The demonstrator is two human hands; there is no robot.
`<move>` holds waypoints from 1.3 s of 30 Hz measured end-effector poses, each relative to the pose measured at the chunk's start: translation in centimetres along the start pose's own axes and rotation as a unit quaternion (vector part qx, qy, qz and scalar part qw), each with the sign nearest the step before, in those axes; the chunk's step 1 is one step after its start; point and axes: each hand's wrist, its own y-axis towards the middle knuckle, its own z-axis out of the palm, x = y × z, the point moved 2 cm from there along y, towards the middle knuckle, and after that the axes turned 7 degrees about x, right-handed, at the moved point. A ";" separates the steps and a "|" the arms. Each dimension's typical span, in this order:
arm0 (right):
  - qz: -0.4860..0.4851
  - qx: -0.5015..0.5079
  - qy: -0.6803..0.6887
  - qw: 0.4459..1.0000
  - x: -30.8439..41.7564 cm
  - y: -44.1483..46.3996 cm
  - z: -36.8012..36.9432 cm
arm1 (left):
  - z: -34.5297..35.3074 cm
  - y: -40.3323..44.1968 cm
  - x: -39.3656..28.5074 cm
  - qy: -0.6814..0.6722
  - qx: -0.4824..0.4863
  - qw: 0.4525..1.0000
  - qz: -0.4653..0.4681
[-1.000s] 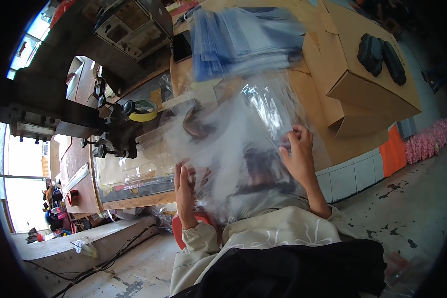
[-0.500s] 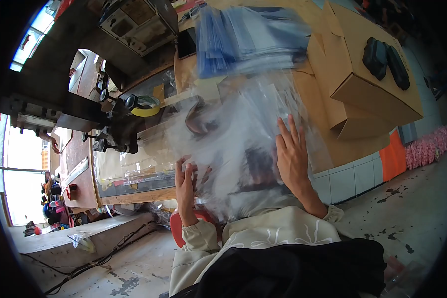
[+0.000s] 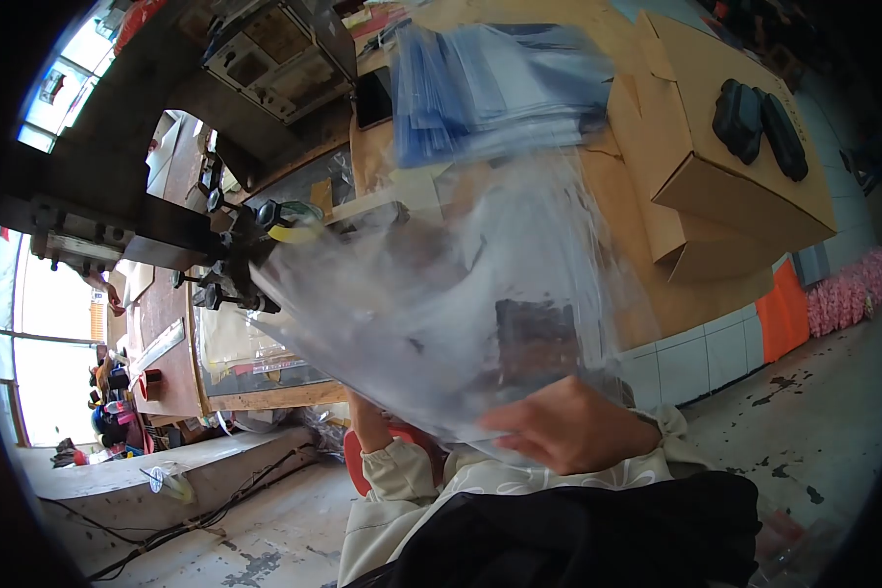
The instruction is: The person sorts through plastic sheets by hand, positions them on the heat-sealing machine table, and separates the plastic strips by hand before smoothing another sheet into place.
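Note:
A large clear plastic sheet, blurred by motion, spreads across the middle of the view, over the worktable's near part. My right hand is closed at its near edge, close to my body, with the fingertips pinching the plastic. On the other side, my left hand sits behind the sheet. Only the wrist and lower part of that hand show, and its fingers are hidden. More clear plastic lies beneath and to the right, with a dark patch seen through it.
A dark metal machine with clamp screws stands at left, near a partly covered yellow tape roll. Behind lie a phone and a stack of bluish plastic sleeves. A cardboard box at right carries black objects.
My right hand has come down toward my body and closed on the sheet's edge. The plastic has lifted and swung left, covering my left hand's fingers and part of the tape roll.

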 end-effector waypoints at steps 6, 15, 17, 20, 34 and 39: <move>0.284 -0.210 0.250 0.901 -3.7 -4.2 -2.5 | -0.7 -0.3 -0.4 -0.131 -0.092 0.987 -0.034; 0.440 -0.253 -0.265 0.820 -10.4 -7.2 1.4 | 1.6 -3.0 -4.2 0.288 0.256 0.923 -0.018; 0.426 -0.252 -0.266 0.827 -10.3 -7.1 1.1 | 2.0 -3.6 -4.0 0.335 0.206 0.920 0.001; 0.418 -0.239 -0.280 0.831 -10.4 -7.0 1.4 | 4.5 -4.3 -5.0 0.260 0.078 0.962 -0.024; 0.359 -0.130 -0.214 0.899 -9.8 -4.3 -0.3 | 1.0 -3.4 1.1 0.331 0.039 0.940 -0.069; 0.243 0.013 -0.469 0.849 -3.8 0.6 1.6 | 3.0 -1.8 3.2 0.250 0.062 0.965 -0.042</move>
